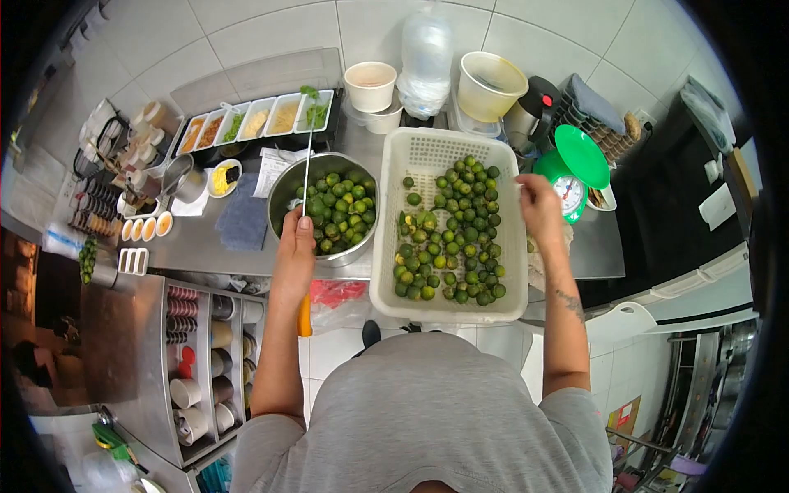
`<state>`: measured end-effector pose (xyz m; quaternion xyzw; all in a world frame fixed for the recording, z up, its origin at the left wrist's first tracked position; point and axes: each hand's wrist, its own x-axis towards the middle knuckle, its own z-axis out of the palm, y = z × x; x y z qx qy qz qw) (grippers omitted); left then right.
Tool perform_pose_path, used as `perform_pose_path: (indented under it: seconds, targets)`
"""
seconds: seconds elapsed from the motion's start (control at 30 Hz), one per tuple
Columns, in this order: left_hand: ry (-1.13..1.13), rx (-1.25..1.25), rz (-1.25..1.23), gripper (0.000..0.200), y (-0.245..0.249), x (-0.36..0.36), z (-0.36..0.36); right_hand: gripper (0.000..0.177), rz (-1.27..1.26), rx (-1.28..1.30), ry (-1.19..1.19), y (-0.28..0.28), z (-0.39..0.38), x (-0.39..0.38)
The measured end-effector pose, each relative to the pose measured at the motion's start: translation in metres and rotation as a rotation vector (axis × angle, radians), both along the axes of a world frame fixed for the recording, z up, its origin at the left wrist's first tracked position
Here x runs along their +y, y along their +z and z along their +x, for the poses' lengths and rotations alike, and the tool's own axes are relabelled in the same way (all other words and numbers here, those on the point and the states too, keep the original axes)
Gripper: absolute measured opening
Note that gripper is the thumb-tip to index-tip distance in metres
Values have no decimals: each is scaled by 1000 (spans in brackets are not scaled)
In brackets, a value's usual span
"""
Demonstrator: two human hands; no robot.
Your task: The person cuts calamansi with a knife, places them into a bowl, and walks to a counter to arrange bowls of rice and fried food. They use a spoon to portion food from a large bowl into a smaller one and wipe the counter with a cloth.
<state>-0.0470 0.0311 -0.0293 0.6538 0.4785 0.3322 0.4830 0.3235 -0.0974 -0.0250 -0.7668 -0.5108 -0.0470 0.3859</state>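
Observation:
My left hand (297, 237) is closed around a long knife at the near left side of a steel bowl. The knife's thin blade (307, 164) points away from me, and its orange handle (305, 316) shows below my wrist. Small green limes (341, 205) fill much of the bowl (364, 249). To the right, a white perforated plastic basket (386, 279) holds many more limes (468, 197), spread over its floor. My right hand (540, 205) is at the basket's right rim, its fingers curled over the edge; part of that grip is hidden.
Behind the bowl is a tray of chopped garnishes (259, 119). Tubs (491, 86) and stacked plastic containers (426, 62) line the wall. A green scale (579, 164) stands right of the basket. A blue cloth (244, 211) and sauce cups (148, 228) lie to the left.

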Motion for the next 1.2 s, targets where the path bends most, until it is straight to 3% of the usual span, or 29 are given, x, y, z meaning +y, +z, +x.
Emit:
perform_pose_path:
  seconds: [0.13, 0.23, 0.33, 0.43, 0.47, 0.6, 0.7, 0.77, 0.83, 0.97, 1.07, 1.17, 1.2]
  targets:
    - [25, 40, -112, 50, -5, 8, -3, 10, -170, -219, -156, -7, 37, 0]
    - [54, 37, -6, 53, -8, 7, 1, 7, -237, -309, 26, -26, 25, 22]
    - [12, 41, -9, 56, -3, 2, 5, 8, -432, -754, 75, -42, 11, 46]
    - [-43, -11, -27, 56, 12, -5, 13, 10, -606, -827, 56, -55, 4, 62]
    - [-44, -2, -22, 56, 12, -6, 14, 13, -684, -783, 45, -57, 4, 67]
    - [-38, -10, -31, 56, 13, -11, 17, 21, -468, -625, 39, -50, 1, 60]
    - [-14, -75, -53, 56, 14, -12, 16, 20, -40, -199, 85, -12, 21, 29]
    - [2, -102, -86, 56, 18, -16, 14, 19, 27, 81, -40, 0, 39, -7]
    - [17, -109, -135, 56, 24, -20, 12, 21, 10, 50, -223, -22, 62, -35]
    - [-10, -145, -110, 56, 25, -24, 14, 23, -131, -12, -273, -84, 83, -73]
    - [-21, -150, -97, 57, 27, -24, 15, 24, -123, 79, -309, -81, 67, -73]
    - [-45, -168, -81, 58, 25, -23, 18, 20, 86, -183, -275, -48, 38, -44]
    - [-49, -170, -92, 59, 26, -24, 21, 20, 112, -180, -132, -33, 20, -31]
